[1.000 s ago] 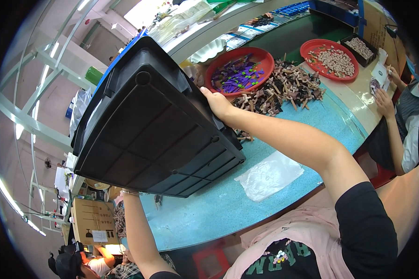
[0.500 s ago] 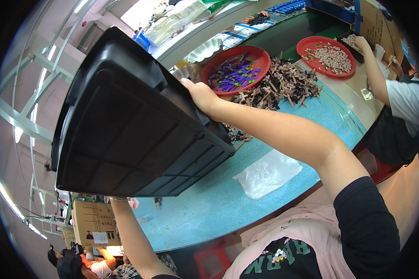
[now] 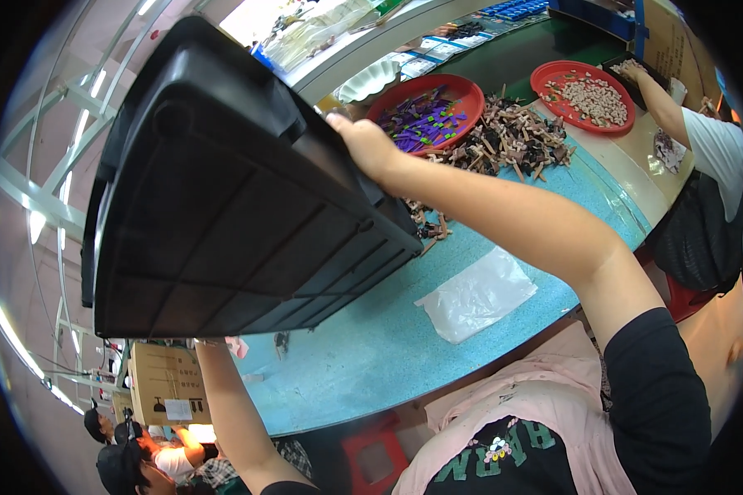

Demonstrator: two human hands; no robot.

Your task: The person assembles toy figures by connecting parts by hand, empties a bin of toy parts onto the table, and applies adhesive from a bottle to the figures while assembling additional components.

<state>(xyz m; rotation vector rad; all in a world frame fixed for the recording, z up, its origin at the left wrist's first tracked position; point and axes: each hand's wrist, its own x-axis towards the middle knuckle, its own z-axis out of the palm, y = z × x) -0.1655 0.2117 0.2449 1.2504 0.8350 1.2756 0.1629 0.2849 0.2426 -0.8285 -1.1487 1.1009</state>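
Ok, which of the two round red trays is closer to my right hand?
The left red tray, holding purple and green pieces, just past your right hand; the right red tray, with pale pieces, sits farther off.

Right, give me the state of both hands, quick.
Left hand: hidden behind the black bin; open or closed cannot be told.
Right hand: holding the tilted black bin at its side.

Our smooth, faintly glossy plastic crate (image 3: 239,214), crinkled, shiny plastic bag (image 3: 479,295), and matt cardboard carton (image 3: 161,378).
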